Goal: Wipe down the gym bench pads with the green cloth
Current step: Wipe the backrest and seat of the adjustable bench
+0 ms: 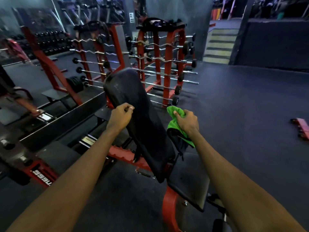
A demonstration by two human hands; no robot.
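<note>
The bench's black back pad (pixel 138 114) is raised at an incline in the middle of the view. Its black seat pad (pixel 189 180) lies lower, toward me, on a red frame (pixel 168 203). My left hand (pixel 120 117) grips the left edge of the back pad, fingers curled round it. My right hand (pixel 187 122) holds the bunched green cloth (pixel 175 121) just right of the back pad, off the pad surface. Part of the cloth hangs down below the hand.
A red rack of barbells (pixel 162 64) stands behind the bench. More red racks and weights line the mirrored wall at left (pixel 55 64). Dark rubber floor (pixel 242 106) spreads to the right, with steps (pixel 219 46) at the back and a pink-red item (pixel 302 128) at far right.
</note>
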